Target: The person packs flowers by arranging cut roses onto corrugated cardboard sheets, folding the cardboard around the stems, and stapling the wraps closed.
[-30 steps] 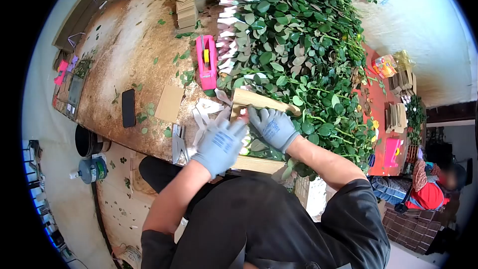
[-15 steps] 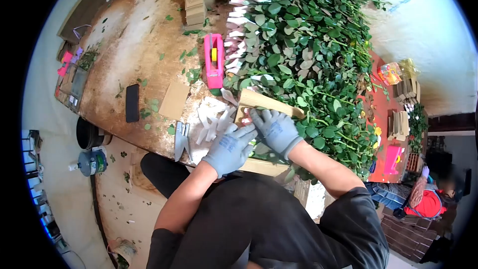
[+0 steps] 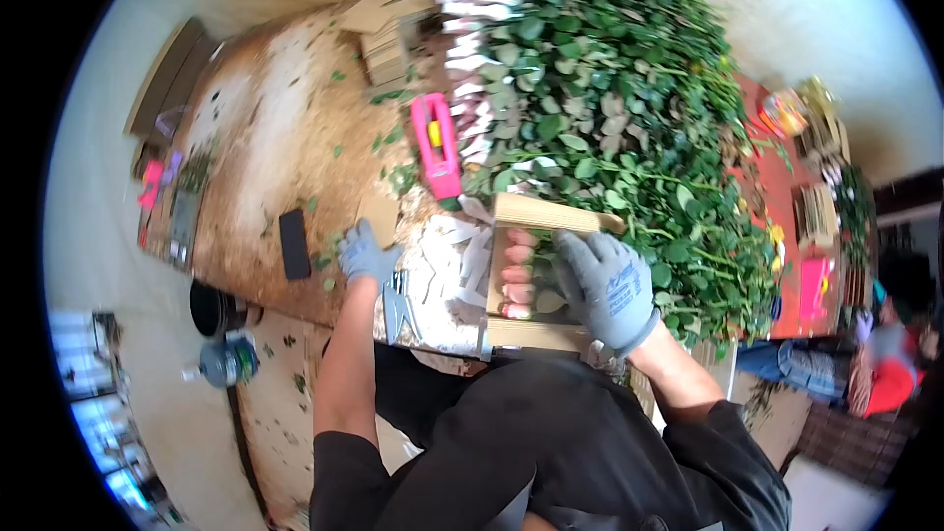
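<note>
My left hand [image 3: 366,254], in a grey glove, rests over the lower part of a flat piece of cardboard [image 3: 381,217] on the table, fingers apart. My right hand [image 3: 612,287], also gloved, is over the right side of a cardboard wrapper [image 3: 551,212], near the stems and leaves of the roses inside; its fingers are spread and slightly bent. Several pink rose heads [image 3: 517,273] lie in a row in the wrapper. Grey-handled pliers or shears [image 3: 398,310] lie between my left hand and the wrapper, beside white paper pieces [image 3: 447,261].
A pink tape dispenser [image 3: 437,146] stands behind the wrapper. A large pile of leafy stems [image 3: 610,88] with white-wrapped heads [image 3: 467,59] fills the back right. A black phone [image 3: 294,244] and stacked cardboard [image 3: 385,54] lie on the table [image 3: 275,108]. Another person [image 3: 890,374] is at far right.
My left hand has left the wrapper and moved left to the cardboard piece. My right hand has shifted right, uncovering the pink rose heads. The camera view has shifted.
</note>
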